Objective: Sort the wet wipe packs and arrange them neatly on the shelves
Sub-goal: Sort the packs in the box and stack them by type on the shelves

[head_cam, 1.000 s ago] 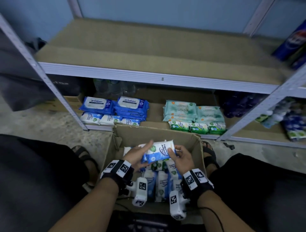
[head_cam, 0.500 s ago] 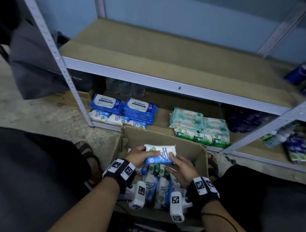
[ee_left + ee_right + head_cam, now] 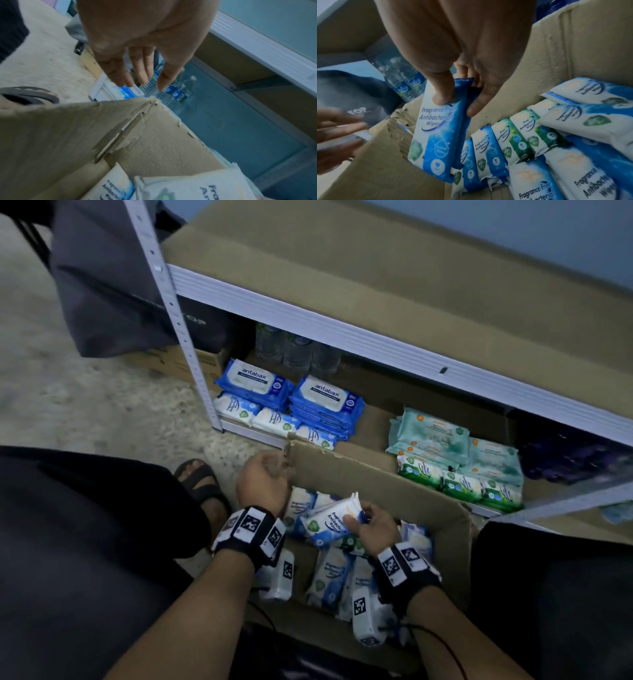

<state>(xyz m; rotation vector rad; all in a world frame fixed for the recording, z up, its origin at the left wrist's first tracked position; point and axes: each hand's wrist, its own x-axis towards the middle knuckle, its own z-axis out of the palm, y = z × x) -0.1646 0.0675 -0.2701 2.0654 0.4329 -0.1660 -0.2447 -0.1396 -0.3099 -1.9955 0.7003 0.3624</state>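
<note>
In the head view my right hand (image 3: 368, 522) grips a blue-and-white fragrance-free wipes pack (image 3: 330, 520) just above the open cardboard box (image 3: 376, 481). The right wrist view shows thumb and fingers of that hand (image 3: 458, 104) pinching the pack (image 3: 435, 132) by its top end. My left hand (image 3: 265, 474) holds nothing and hovers at the box's far left corner, its fingers (image 3: 142, 75) straight. Several blue and green packs (image 3: 513, 135) lie in the box. On the bottom shelf sit blue antabax packs (image 3: 325, 397), small blue-white packs (image 3: 236, 410), teal packs (image 3: 428, 433) and green packs (image 3: 459, 481).
The shelf board above (image 3: 376, 285) is bare. Water bottles (image 3: 294, 350) stand behind the blue packs. A white shelf post (image 3: 178, 320) rises at the left, a dark bag (image 3: 113, 285) hanging beside it. My knees flank the box; a sandalled foot (image 3: 202, 481) is at its left.
My left hand has let go of the pack and moved forward-left to the box corner. The right hand alone holds the pack, lower in the box. The head view swung left.
</note>
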